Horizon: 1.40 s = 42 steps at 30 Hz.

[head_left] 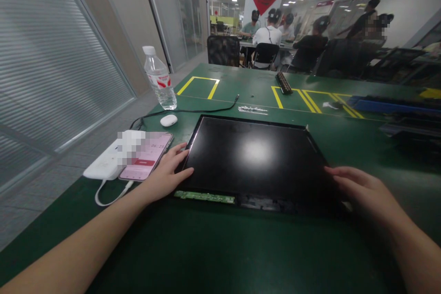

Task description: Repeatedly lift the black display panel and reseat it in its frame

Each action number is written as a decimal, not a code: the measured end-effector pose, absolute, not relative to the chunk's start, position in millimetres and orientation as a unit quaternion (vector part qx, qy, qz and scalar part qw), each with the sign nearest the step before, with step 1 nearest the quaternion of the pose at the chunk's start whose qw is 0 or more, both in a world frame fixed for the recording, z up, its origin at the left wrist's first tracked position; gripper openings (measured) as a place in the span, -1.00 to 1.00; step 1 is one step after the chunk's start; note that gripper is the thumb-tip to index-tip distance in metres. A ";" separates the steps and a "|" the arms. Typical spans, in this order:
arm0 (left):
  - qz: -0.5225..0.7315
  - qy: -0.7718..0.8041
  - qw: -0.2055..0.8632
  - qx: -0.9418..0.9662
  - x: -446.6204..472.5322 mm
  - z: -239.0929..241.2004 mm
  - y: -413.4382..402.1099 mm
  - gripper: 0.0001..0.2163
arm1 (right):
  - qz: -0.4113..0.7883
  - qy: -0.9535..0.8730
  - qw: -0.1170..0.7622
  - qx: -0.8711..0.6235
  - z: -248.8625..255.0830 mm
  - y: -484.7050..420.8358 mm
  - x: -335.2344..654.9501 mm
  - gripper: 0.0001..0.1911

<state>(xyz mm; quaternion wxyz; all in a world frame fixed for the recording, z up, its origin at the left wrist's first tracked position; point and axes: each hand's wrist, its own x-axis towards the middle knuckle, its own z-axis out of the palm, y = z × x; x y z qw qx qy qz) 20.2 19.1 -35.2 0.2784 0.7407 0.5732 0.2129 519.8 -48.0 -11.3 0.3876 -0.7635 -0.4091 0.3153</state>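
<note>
A black LCD screen panel (pixel 255 156) lies face up on the green table (pixel 220 248), with a bright reflection in its middle. Along its near edge a strip of green circuit board (pixel 205 197) shows. My left hand (pixel 170 167) rests at the panel's left edge, fingers spread, thumb over the border. At the right edge my right hand (pixel 361 188) touches the frame with its fingertips; the fingers are extended and fairly close together, and the thumb is partly hidden in shadow. Neither hand is wrapped round the panel.
Left of the panel lie a phone (pixel 148 158), a white power bank (pixel 106 158) and a white earbud case (pixel 168 121). A water bottle (pixel 160 80) stands behind, near a black cable (pixel 206 110). Dark and blue parts (pixel 396 105) sit at right. Several people sit farther back.
</note>
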 end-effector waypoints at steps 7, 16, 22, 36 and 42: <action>0.230 0.574 0.290 0.730 21.8 -35.8 18.8 -0.42 | 0.316 -0.410 0.384 -0.765 -13.9 -46.9 521.5 -0.59; 0.281 0.590 0.358 0.667 25.5 -27.0 16.3 -0.54 | 0.315 -0.389 0.379 -0.778 -10.0 -47.4 517.0 -0.57; 0.320 0.573 0.396 0.642 23.0 -27.0 17.1 -0.42 | 0.305 -0.387 0.377 -0.785 -8.7 -48.6 516.5 -0.54; 0.162 0.469 0.259 0.828 -3.9 -9.1 13.7 -0.50 | 0.274 -0.404 0.351 -0.799 -9.0 -46.1 512.8 -0.65; 0.150 0.453 0.225 0.849 -9.5 -4.9 19.1 -0.48 | 0.267 -0.391 0.354 -0.806 -5.4 -44.4 509.8 -0.58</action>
